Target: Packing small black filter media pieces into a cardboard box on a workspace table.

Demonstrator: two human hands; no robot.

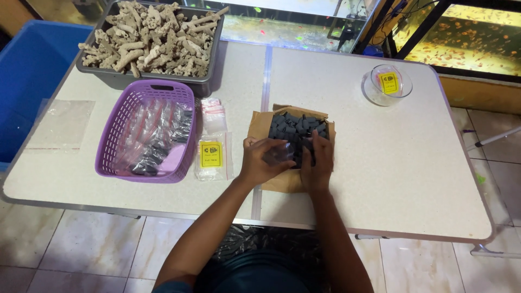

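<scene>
1. Resting over the near edge of a cardboard box, the left hand is curled around a small clear bag, which is held just in front of the box.
2. The right hand is laid against the same bag from the other side, fingers bent; whether a black piece is pinched in it cannot be told.
3. The box is filled with small black cylinders and is set near the middle of the white folding table.
4. A purple basket with filled clear bags in it is placed to the left of the hands.
5. Between basket and box, small clear packets are stacked, and a packet with a yellow label is laid flat below them.
6. A grey tub heaped with pale coral pieces is seen at the far left of the table.
7. A clear round bowl with a yellow label is set well apart, at the far right.
8. A blue bin is seen beside the table's left edge.
</scene>
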